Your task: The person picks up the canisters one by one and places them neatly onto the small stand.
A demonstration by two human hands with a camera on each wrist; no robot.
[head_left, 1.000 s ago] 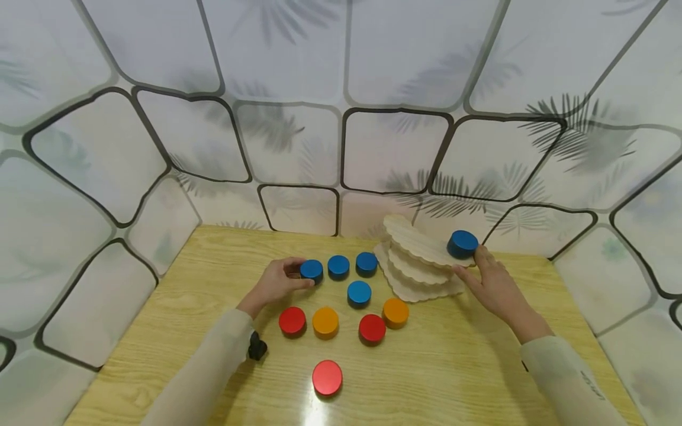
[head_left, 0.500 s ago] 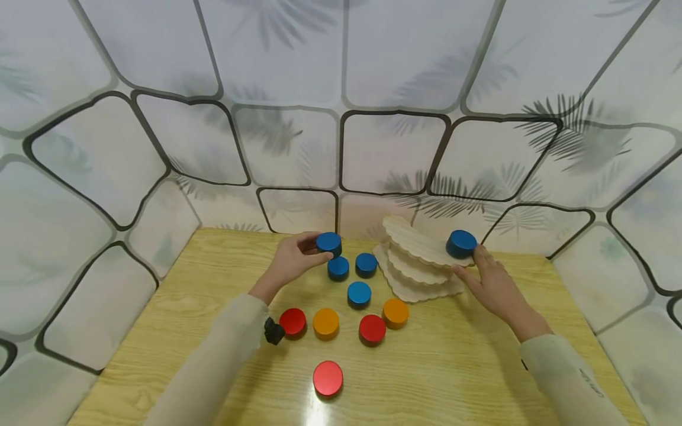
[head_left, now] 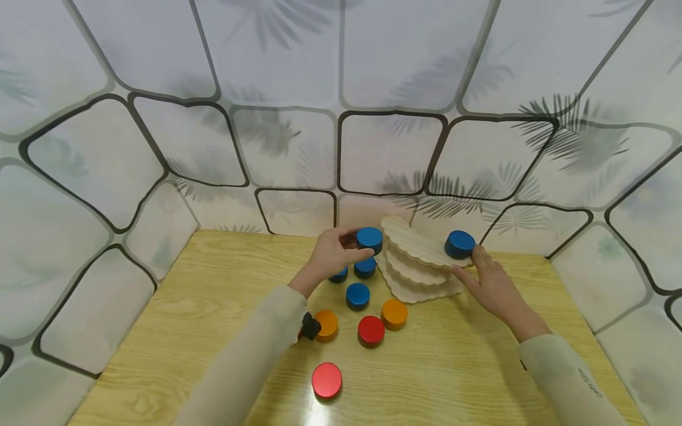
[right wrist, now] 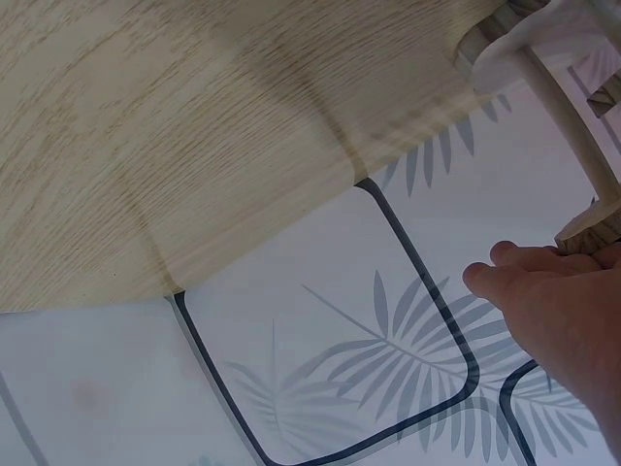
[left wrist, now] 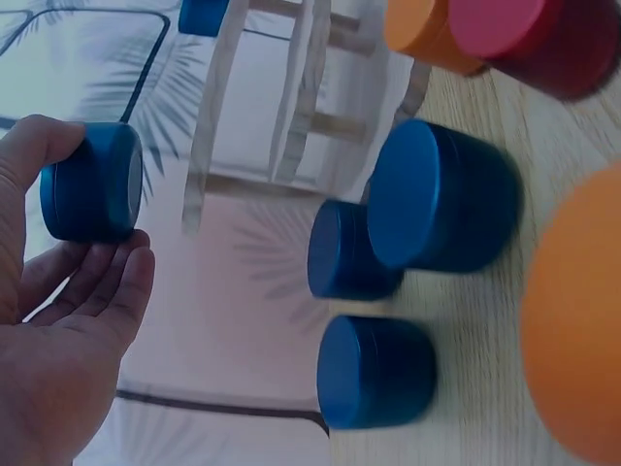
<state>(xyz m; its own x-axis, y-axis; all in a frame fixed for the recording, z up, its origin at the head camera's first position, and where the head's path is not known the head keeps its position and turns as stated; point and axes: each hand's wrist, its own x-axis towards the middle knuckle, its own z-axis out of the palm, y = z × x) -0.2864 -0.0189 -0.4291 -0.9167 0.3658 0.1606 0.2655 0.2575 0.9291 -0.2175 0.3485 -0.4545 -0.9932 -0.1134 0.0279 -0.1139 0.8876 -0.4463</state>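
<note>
My left hand [head_left: 335, 254] pinches a blue round tin [head_left: 369, 239] between thumb and fingers, raised above the table beside a tiered wooden stand [head_left: 421, 242]. The left wrist view shows the same blue tin [left wrist: 92, 183] tilted on its side, thumb against one side and fingers under it. At the stand's right end, my right hand [head_left: 495, 290] grips the edge of the top tier, close to another blue tin [head_left: 459, 244] standing there. In the right wrist view, the right hand [right wrist: 563, 311] meets the wavy wooden edge, and its grip is partly cut off.
Several tins stand on the wood-grain table [head_left: 186, 296]: blue tins [head_left: 357, 296] left of the stand, orange tins [head_left: 394, 314] and red tins [head_left: 371, 331] nearer me. A patterned backdrop [head_left: 298, 148] rises behind and at the sides. My left sleeve [head_left: 256, 355] hides part of the table.
My left hand has lifted the blue tin off the table and carried it right, up to the stand's left end. The right hand has stayed at the top tier's edge.
</note>
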